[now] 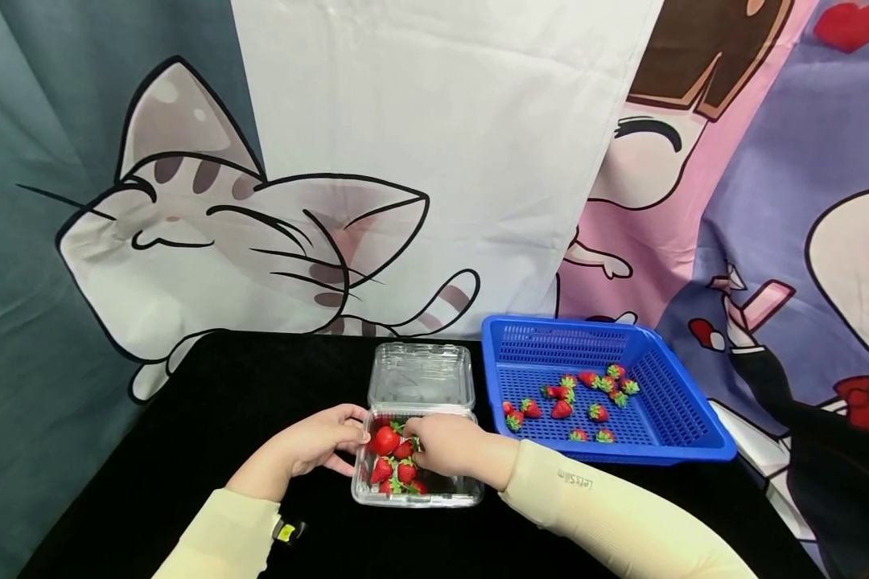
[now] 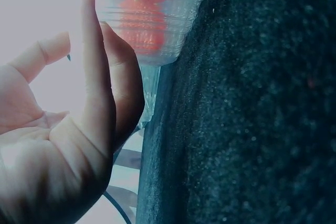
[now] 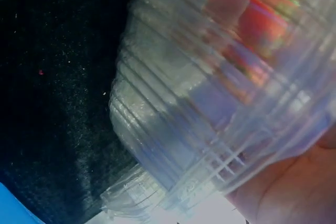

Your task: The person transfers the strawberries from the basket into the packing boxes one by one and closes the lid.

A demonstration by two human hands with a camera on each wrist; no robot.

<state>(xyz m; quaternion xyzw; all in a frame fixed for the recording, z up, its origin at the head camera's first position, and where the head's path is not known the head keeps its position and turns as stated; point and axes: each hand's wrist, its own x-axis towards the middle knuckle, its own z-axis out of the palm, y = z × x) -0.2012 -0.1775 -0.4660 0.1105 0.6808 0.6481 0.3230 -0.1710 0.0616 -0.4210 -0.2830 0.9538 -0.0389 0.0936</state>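
A hinged clear plastic box lies on the black cloth with its lid laid back away from me. Strawberries fill its left half, and they show red through the ribbed wall in both wrist views. My left hand is at the box's left side, fingertips touching the rim; the left wrist view shows one finger straight and others bent. My right hand reaches down into the box, its fingertips pinching a strawberry at the leafy end. In the right wrist view the box wall hides its fingertips.
To the right of the box stands a blue perforated basket holding several loose strawberries. A printed cloth with cartoon figures hangs behind the table. Black cloth covers the tabletop.
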